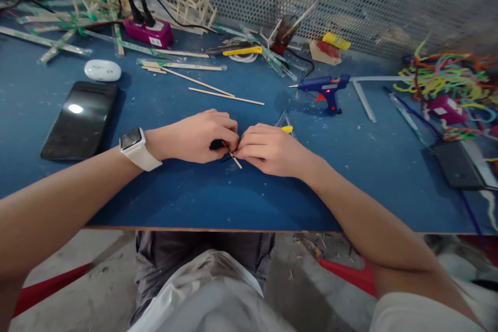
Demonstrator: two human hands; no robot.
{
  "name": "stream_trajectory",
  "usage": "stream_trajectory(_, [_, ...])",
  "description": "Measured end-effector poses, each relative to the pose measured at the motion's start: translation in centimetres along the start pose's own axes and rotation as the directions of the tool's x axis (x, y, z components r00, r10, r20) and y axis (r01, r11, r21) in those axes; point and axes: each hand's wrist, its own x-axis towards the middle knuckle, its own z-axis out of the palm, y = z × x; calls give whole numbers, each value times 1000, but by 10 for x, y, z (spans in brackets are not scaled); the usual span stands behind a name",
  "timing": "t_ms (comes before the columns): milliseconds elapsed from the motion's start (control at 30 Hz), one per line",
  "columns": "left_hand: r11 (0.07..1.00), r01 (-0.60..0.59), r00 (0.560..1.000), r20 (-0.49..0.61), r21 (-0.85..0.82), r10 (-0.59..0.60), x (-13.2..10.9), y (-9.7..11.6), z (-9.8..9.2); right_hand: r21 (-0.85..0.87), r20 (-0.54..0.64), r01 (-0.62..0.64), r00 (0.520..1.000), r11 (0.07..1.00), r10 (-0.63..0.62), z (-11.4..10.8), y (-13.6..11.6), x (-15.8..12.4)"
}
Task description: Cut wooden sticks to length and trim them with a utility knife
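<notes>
My left hand [204, 137], with a white-strapped watch [134, 140] on the wrist, is closed just above the tabletop. Its thumb and forefinger pinch a thin wooden stick [237, 162], whose pale end pokes out toward me. Pressed close beside it, my right hand [274, 149] is also closed, its fingertips at the same stick. The rest of the stick is hidden by the fingers. Behind my right hand, a small yellow piece [287, 129] lies with clear strips. Farther back, two long thin sticks [225, 96] lie on the blue table [241, 202].
A blue glue gun [324, 88] lies at back right, near a tangle of coloured pipe cleaners [447, 78]. To the left are a black phone [80, 122] and a white earbud case [102, 70]. A purple power strip [150, 33] and a yellow cutter [243, 51] sit behind.
</notes>
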Motion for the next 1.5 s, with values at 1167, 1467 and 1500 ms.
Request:
stream_trajectory(1167, [1000, 1, 1000, 13, -4, -1, -2, -5, 4, -92, 70, -141, 987, 986, 148, -7, 7, -5])
stream_trajectory(1467, [996, 88, 996, -14, 34, -88, -2, -6, 7, -31, 53, -229, 972, 973, 231, -7, 11, -5])
stream_trajectory(1500, [995, 93, 996, -17, 31, -92, -2, -5, 7, -30, 46, -237, 970, 971, 238, -7, 12, -5])
